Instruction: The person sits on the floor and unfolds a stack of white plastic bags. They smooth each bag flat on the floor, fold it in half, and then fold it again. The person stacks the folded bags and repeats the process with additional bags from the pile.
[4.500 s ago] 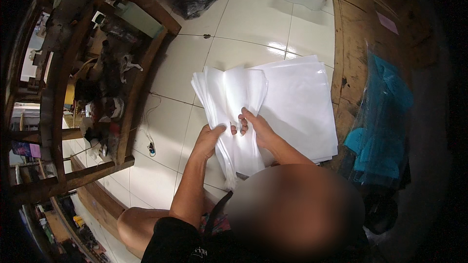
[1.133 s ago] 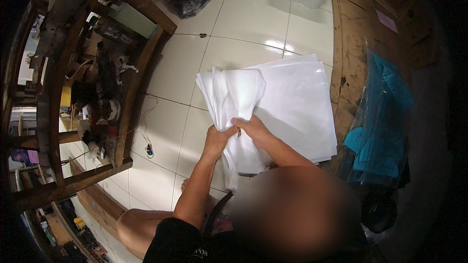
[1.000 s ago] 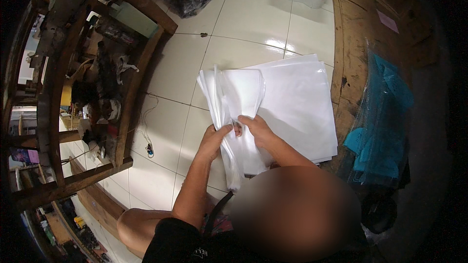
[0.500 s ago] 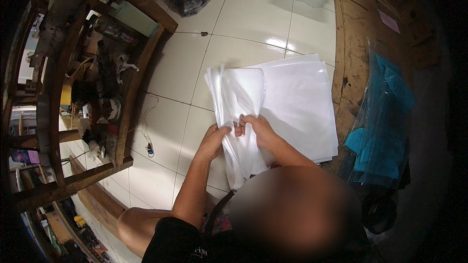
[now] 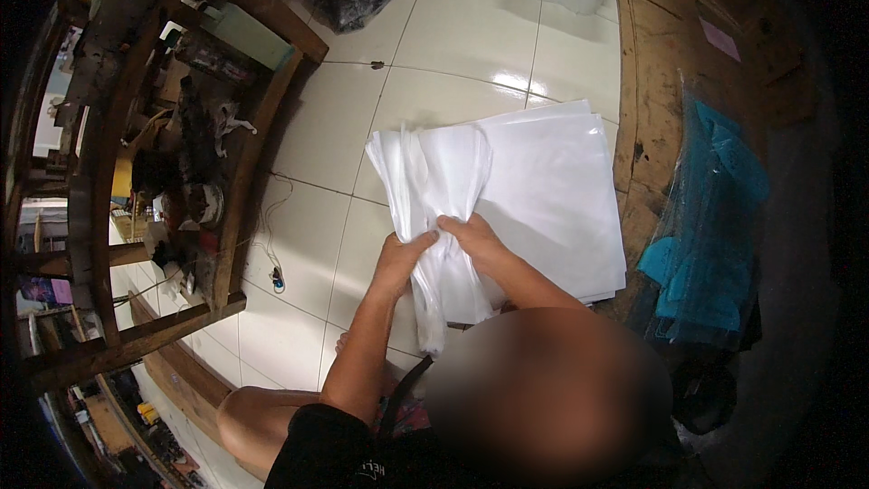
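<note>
Lengthwise away: white bag bundle (image 5: pixel 434 208), both hands.

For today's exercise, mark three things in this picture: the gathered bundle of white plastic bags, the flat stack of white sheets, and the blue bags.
gathered bundle of white plastic bags (image 5: pixel 433 172): head view, upper spread part.
flat stack of white sheets (image 5: pixel 552 190): head view, middle of top sheet.
blue bags (image 5: pixel 711 217): head view, middle of pile.

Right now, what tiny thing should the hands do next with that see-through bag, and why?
Probably smooth it flat. The left hand and right hand pinch the near end of the clear plastic bag, which looks bunched and creased there, while the stack of white sheets beneath lies flat.
</note>
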{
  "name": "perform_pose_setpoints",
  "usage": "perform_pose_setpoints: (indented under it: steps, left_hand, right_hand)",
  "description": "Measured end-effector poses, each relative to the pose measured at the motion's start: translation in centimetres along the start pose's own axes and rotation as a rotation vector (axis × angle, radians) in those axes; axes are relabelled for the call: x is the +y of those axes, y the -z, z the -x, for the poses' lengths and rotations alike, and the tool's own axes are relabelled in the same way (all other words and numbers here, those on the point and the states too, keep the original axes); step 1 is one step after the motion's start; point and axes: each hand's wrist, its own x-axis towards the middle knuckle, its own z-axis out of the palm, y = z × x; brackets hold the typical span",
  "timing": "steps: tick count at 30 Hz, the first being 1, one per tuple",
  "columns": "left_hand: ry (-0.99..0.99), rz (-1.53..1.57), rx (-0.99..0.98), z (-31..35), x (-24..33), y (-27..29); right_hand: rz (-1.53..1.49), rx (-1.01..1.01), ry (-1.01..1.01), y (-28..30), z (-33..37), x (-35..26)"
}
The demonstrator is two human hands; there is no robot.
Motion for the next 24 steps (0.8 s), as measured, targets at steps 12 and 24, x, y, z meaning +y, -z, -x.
perform_pose_setpoints:
  steps: [12,24]
  left_hand:
    - [-0.032,-0.071,0.065,-0.6,-0.9,0.6]
    - [0.036,0.044,0.032,-0.6,0.0,3.6]
  right_hand:
    - [0.243,-0.144,0.016,-1.4,1.0,-1.8]
    - [0.105,-0.114,-0.089,0.8,0.1,-1.5]
